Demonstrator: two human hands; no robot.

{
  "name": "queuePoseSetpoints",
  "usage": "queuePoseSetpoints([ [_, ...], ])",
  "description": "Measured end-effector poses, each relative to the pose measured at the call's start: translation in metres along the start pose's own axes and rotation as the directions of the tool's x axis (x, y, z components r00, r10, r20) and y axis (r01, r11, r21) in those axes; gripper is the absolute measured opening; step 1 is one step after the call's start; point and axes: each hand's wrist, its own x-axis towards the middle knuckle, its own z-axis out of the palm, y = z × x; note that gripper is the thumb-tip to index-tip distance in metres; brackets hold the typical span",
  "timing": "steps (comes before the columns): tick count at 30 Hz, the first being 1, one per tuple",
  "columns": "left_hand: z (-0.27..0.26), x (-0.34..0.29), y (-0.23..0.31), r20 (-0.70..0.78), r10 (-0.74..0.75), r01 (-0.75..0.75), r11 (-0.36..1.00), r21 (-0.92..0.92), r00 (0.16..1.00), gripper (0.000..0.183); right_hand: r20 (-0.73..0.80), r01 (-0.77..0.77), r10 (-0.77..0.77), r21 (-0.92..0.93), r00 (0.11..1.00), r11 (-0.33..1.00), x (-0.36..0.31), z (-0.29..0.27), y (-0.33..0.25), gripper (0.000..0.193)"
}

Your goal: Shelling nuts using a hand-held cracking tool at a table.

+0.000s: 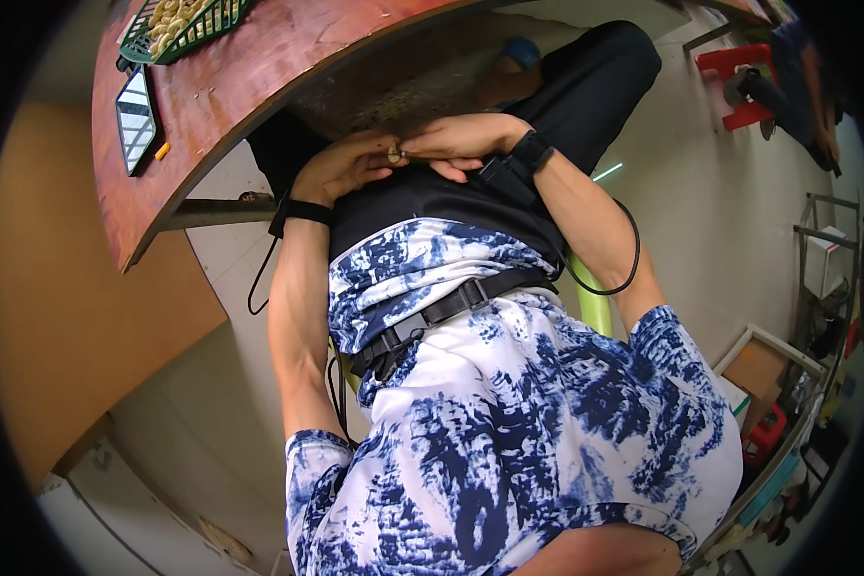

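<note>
Both hands meet over my lap, just below the table's edge. My left hand (pixel 348 165) has its fingers closed at the tips on a small pale yellowish piece (pixel 394 154), too small to name. My right hand (pixel 459 137) comes in from the other side, its fingertips pressed against that piece. Its fingers are bent, and whatever they hold is hidden under the palm. A black band wraps each wrist, and a small black box (pixel 505 180) hangs at the right one.
On the red-brown table (pixel 230 91) stand a green plastic basket (pixel 197 36) of pale curled pieces, a dark phone (pixel 136 120) and a small orange stub (pixel 162 151). At right are a red stool (pixel 739 86), another person (pixel 792 96) and a cluttered shelf (pixel 821 235).
</note>
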Motion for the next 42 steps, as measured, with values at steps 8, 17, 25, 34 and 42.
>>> queuePoseSetpoints([
  [8,0.001,0.004,-0.001,0.003,-0.002,0.002,1.000,0.018,1.000,0.018,0.018,0.015,-0.015,-0.006,1.000,1.000,-0.006,-0.001,-0.001,0.043],
  [17,0.010,-0.002,0.001,-0.034,-0.018,0.018,1.000,-0.008,0.999,0.024,-0.076,0.154,-0.156,-0.036,0.985,0.987,-0.011,0.006,0.004,0.041],
  [25,0.002,0.007,-0.004,-0.032,0.013,-0.018,0.983,-0.182,0.999,0.019,-0.223,0.204,-0.192,0.034,0.956,0.978,-0.009,0.013,0.001,0.044],
  [34,0.000,0.005,-0.004,-0.014,0.010,-0.012,0.983,-0.183,1.000,0.021,-0.014,0.055,-0.054,0.096,0.998,0.994,-0.002,-0.001,0.004,0.038],
  [42,0.000,0.005,-0.001,-0.005,0.005,-0.006,0.988,-0.157,1.000,0.018,-0.044,0.046,-0.044,0.039,0.998,0.998,-0.007,-0.001,-0.004,0.040],
])
